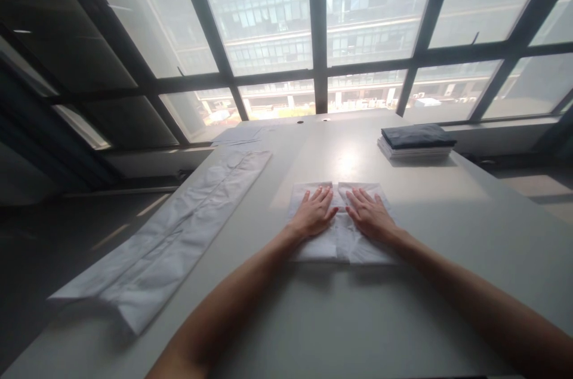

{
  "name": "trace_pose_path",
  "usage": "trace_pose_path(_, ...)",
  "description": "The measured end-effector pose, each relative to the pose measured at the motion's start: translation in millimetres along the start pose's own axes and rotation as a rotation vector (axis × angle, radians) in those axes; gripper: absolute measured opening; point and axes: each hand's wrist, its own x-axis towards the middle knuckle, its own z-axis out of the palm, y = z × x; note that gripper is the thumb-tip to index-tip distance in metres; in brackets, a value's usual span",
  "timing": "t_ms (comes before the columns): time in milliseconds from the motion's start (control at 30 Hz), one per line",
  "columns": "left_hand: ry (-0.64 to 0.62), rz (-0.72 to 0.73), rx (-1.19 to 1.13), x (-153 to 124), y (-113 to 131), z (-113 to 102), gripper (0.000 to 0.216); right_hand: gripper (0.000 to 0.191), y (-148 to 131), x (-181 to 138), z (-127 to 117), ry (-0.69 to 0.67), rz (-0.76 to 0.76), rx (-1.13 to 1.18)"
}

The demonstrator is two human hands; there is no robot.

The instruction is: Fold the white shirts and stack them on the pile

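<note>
Head view: I read one white desk (456, 247), with the folded white cloth (342, 250) lying flat midway between its left and right edges.
Left hand (316, 212): palm down, fingers spread, resting on the left half of the cloth; I see no pinch.
Right hand (369, 212): palm down, fingers spread, resting on the right half. The two thumbs point toward each other without touching.
Folded white cloth: two panels, divided by a seam-like gap at the middle. I judge it light, soft, limp and not fragile; layers may slip on the smooth desk or spring apart at the folds. Recommended hold: both outer side folds together, or flat palms underneath.
Long white cloth (188, 230): wrinkled, laid lengthwise along the left edge of the desk; its near end appears to reach past that edge.
Stack: a dark folded cloth (418, 135) on white folded pieces (416, 153), near the far right corner.
White sheets (242, 136): flat at the far left corner; I cannot tell paper from fabric.
Hidden or unclear: the cloth beneath both palms, its layer count and garment type. Glare washes out the desk beyond it; the forearms are cut off by the frame.
</note>
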Motion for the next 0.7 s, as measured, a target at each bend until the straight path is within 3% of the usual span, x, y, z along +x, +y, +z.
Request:
trace_pose_path(233,0.06,-0.004,-0.006,-20,7,1,0.058,0.062,7,3,4,0.007,-0.057,0.001)
trace_pose_path(433,0.019,-0.015,-0.008,-34,35,-4,0.062,0.061,14,9,6,0.027,-0.141,0.017)
trace_pose_path(567,0.048,-0.044,0.04,-46,57,10,0.062,0.059,13,10,4,0.051,-0.142,0.032)
trace_pose_path(700,0.054,-0.056,0.083,-48,62,24,0.063,0.056,6,3,-9,0.098,-0.111,0.051)
